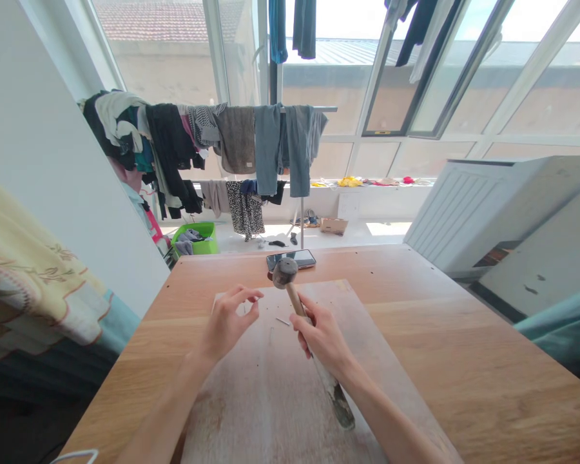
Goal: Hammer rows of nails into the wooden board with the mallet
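Observation:
My right hand (321,325) is wrapped around the wooden handle of a hammer (285,273). Its dark, blunt head points away from me, raised over the far edge of a pale board (275,386). The worn handle end reaches back beneath my right wrist. To the left, my left hand (232,319) hovers above the board, thumb and forefinger curled towards each other in a pinch; a tiny thing seems to be at the fingertips, too small to make out. Between the hands a thin nail (283,321) lies on the board. Several small dark holes or specks dot its surface.
Beyond the board a phone (303,259) lies on the wooden table (464,348), partly behind the hammer head. Clothes hang on a drying rack (319,109) past the table, with a green basket (207,231) on the floor. A white cabinet (457,212) stands at the right.

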`<state>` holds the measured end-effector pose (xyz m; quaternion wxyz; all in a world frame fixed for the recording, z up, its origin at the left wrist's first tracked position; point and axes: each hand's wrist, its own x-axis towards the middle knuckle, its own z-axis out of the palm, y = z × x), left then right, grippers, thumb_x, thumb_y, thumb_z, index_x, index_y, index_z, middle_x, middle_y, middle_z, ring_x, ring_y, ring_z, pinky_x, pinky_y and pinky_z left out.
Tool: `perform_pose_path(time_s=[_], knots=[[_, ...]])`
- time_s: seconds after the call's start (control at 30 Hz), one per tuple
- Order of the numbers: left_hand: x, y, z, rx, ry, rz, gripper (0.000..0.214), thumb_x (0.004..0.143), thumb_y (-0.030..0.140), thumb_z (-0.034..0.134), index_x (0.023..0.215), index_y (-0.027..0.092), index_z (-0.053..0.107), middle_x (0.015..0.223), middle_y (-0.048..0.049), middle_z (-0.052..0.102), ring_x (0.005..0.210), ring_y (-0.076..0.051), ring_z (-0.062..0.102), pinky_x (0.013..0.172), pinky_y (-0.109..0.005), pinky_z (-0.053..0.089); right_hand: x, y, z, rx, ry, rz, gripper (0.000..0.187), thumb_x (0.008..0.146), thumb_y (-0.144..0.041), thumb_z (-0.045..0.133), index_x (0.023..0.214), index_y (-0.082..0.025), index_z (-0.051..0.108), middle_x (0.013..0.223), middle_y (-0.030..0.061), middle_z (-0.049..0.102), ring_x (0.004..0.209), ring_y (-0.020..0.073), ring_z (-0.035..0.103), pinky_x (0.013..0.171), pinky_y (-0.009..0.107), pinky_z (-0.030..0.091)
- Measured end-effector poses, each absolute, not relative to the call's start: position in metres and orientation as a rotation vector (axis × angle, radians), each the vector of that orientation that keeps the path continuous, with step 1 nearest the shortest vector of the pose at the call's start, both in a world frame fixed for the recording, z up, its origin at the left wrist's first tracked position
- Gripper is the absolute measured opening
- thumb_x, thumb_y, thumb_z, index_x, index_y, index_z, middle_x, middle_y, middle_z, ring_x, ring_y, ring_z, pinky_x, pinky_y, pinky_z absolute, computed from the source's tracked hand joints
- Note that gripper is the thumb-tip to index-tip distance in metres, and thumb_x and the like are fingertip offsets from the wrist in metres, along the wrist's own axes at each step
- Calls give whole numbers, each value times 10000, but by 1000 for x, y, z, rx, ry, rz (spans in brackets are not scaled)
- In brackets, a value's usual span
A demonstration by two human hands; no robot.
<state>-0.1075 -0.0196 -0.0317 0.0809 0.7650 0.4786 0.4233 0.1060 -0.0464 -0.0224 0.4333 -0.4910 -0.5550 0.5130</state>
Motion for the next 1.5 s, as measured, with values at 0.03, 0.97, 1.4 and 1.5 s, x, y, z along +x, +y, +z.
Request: perform_pose_path(time_s=[0.03, 0.97, 1.4, 1.5], knots=[[-108, -16, -33, 2208, 1422, 1297, 141, 860, 181, 606, 906, 232, 729, 851, 2, 708, 783, -159, 669, 797, -284, 520, 106, -46, -23, -1222, -1382, 1276, 381, 798, -295, 561, 1153, -186, 648, 620, -91, 503, 358, 67, 452, 282, 166, 397], [-100, 3, -61, 2047, 1327, 1089, 247, 827, 196, 688, 1073, 221, 689, 896, -8, 799, 900, -200, 749, 953, -371, 544, 106, -48, -18, -1202, -1385, 1298, 461, 815, -304, 558, 1248, -156, 616, 621, -105, 483, 349, 49, 433, 279, 148, 378], [-99, 5, -67, 1997, 1327, 1153, 358, 800, 184, 696, 1150, 242, 652, 836, 21, 773, 831, -182, 743, 898, -343, 565, 111, -52, -19, -1155, -1513, 1401, 394, 929, -505, 503, 1099, -178, 641, 646, -87, 505, 326, 41, 424, 260, 144, 343], [-98, 3, -62, 1990, 1292, 1136, 322, 802, 167, 684, 1116, 237, 668, 844, 16, 781, 803, -177, 744, 865, -319, 569, 112, -51, -24, -1176, -1552, 1407, 366, 925, -473, 524, 1110, -185, 655, 633, -89, 507, 316, 48, 435, 245, 144, 351]])
